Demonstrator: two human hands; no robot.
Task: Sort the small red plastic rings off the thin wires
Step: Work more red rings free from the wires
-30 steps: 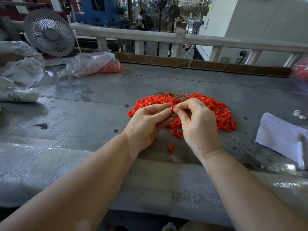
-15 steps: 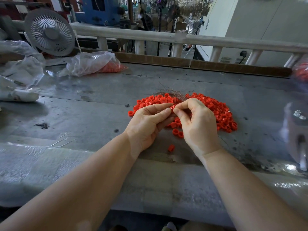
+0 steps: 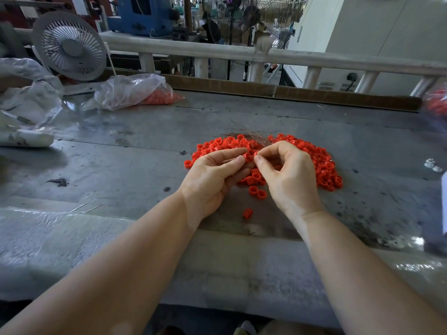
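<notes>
Hands unmoved, both (image 3: 212, 176) (image 3: 290, 176) pinch a ring (image 3: 249, 156) above the pile (image 3: 321, 165).

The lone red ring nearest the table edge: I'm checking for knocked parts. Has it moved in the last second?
No. The lone red ring lies at the same spot, nearer the table edge than the pair of rings.

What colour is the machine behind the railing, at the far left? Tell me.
Blue. The machine shows in the head view, behind the pale railing.
</notes>
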